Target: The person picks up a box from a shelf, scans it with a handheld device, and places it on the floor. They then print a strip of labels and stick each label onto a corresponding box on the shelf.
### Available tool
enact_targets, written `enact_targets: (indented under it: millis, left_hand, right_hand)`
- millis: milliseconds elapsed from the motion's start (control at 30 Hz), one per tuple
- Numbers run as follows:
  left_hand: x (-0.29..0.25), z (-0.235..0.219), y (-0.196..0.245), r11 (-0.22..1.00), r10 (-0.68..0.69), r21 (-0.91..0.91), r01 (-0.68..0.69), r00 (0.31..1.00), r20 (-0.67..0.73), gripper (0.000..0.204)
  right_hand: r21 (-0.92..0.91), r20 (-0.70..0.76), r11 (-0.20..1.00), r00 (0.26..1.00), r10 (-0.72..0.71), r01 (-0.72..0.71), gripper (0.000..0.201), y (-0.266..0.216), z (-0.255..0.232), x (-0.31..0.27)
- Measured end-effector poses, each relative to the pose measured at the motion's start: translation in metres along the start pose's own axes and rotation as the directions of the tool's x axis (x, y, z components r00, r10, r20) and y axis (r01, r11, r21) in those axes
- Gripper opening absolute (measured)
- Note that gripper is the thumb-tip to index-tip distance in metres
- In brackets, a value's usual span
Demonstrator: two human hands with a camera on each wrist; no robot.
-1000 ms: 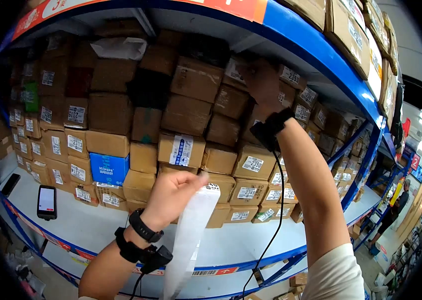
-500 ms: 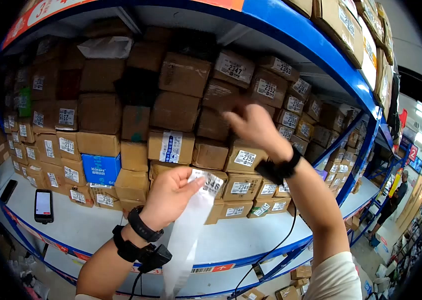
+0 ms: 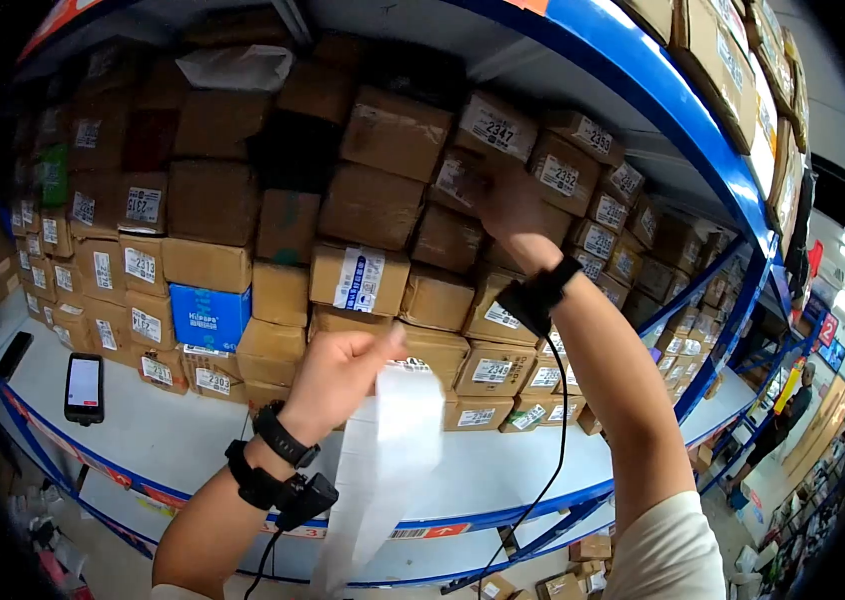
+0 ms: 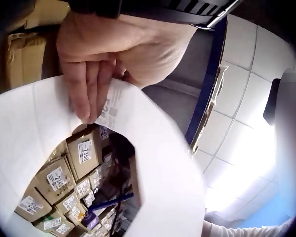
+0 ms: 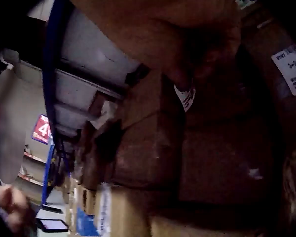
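Observation:
My left hand [image 3: 338, 375] pinches a long white strip of printed labels [image 3: 408, 420] between thumb and fingers. The strip hangs down in front of the shelf and loops wide in the left wrist view, where faint print shows by the fingertips. Up on the stack, my right hand [image 3: 523, 215] has its fingers at a white label [image 3: 455, 180] on the front of a brown carton [image 3: 440, 195]. That carton sits just under the one marked 2347 [image 3: 493, 128]. In the dark right wrist view, a corner of the label [image 5: 186, 98] shows below the fingertips.
Cartons with numbered labels fill the blue-framed shelf [image 3: 643, 75], among them a blue box [image 3: 211, 318]. A phone [image 3: 85, 388] rests on the white shelf board [image 3: 193, 440] at left. Black cables hang from both wrists. A person [image 3: 788, 420] stands far back at right.
My right hand came down off the 2347 carton, away from the stack, then back up to the carton below it. The left hand's strip has tilted, so its 2346 label no longer faces me.

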State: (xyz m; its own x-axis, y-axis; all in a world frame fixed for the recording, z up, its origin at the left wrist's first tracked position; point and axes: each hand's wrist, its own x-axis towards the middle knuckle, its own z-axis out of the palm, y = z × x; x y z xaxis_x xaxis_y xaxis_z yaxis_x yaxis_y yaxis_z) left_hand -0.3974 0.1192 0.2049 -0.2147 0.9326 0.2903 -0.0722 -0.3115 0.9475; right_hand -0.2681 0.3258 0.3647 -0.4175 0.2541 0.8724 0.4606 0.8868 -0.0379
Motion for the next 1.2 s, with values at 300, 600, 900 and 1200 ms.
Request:
enact_targets:
  millis: [300, 600, 900, 1200]
  left_hand:
    - [-0.020, 0.000, -0.001, 0.973, 0.051, -0.229, -0.022, 0.991, 0.120, 0.028]
    - [-0.010, 0.021, -0.009, 0.903, 0.395, 0.212, -0.374, 0.917, -0.065, 0.017]
    - [-0.010, 0.004, -0.009, 0.989, -0.003, 0.149, 0.006, 1.000, -0.022, 0.060]
    - [-0.040, 0.008, -0.025, 0.980, 0.188, -0.060, -0.188, 0.982, -0.001, 0.034]
  right_hand:
    - [-0.730, 0.167, 0.676, 0.985, 0.032, 0.102, 0.015, -0.015, -0.019, -0.009]
    - [0.610, 0.572, 0.753, 0.795, -0.203, -0.247, 0.030, -0.061, -0.047, -0.118]
    - [0.030, 0.363, 0.983, 0.919, 0.156, -0.179, 0.024, -0.030, -0.023, -0.067]
    - [-0.577, 0.256, 0.816, 0.954, 0.157, 0.021, 0.033, -0.006, -0.003, -0.036]
